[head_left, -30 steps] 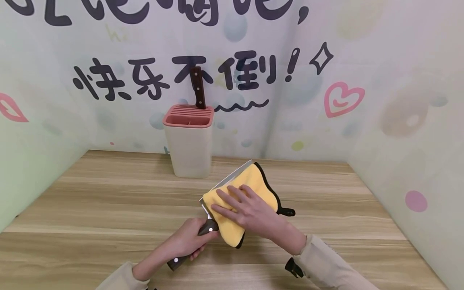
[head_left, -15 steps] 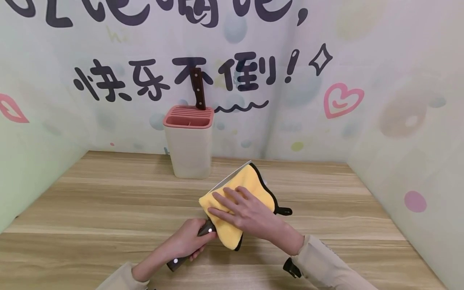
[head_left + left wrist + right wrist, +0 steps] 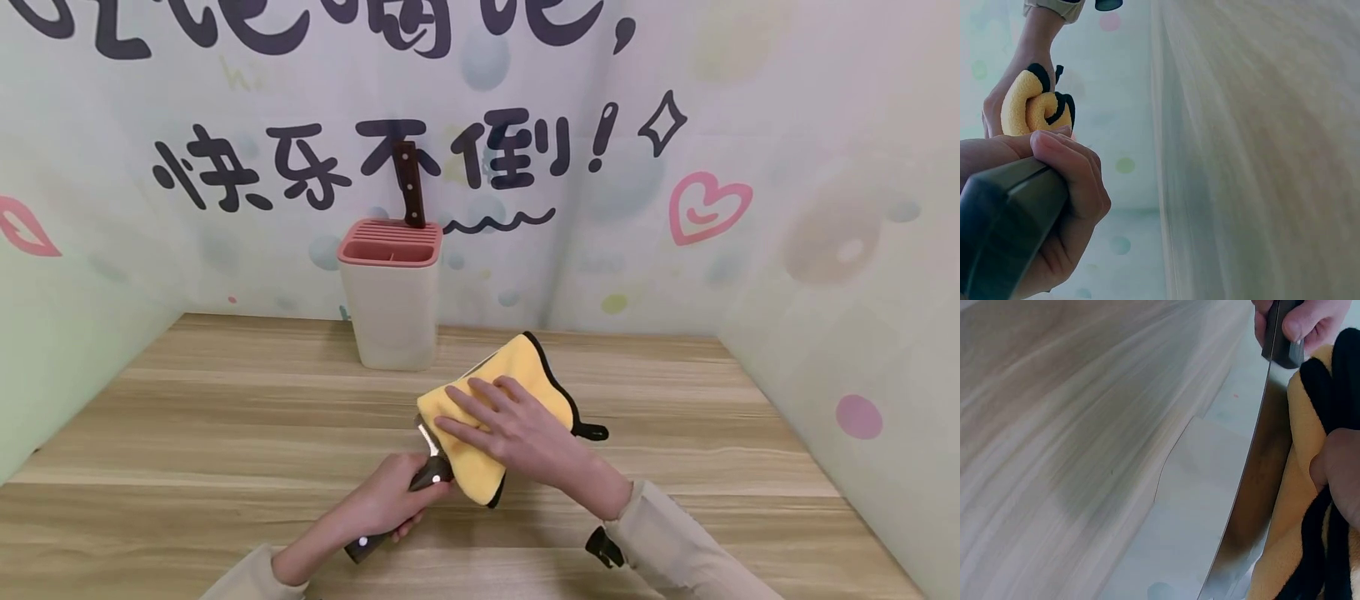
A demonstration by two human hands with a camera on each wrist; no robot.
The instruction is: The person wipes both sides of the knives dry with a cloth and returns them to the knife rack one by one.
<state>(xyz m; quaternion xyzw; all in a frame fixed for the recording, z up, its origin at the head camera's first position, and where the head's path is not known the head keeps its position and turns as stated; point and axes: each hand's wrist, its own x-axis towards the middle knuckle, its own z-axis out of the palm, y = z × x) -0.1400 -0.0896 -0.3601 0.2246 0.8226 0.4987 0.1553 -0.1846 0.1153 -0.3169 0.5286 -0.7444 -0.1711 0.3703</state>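
My left hand (image 3: 390, 496) grips the dark riveted handle of a broad-bladed kitchen knife (image 3: 430, 473), its blade slanting away to the upper right. A yellow cloth (image 3: 543, 379) with black edging covers most of that blade in the head view. My right hand (image 3: 532, 437) lies over the cloth with fingers spread. In the right wrist view the thumb (image 3: 1342, 469) bends onto the folded cloth (image 3: 1304, 462), beside the bare metal blade (image 3: 1260, 494). The left wrist view shows left fingers (image 3: 1079, 181) wrapped round the handle (image 3: 1016, 206). The cloth hides much of the blade.
A white knife holder (image 3: 393, 321) with a pink slotted top stands behind, near the back wall. A brown-handled knife (image 3: 408, 185) is upright in it. The wood-grain table (image 3: 225, 417) is bounded by printed walls at the back and sides.
The right hand and cloth slid down-left along the blade, then slightly back up-right, baring the metal near the handle and covering more of the blade's upper edge. The left hand holds nearly still.
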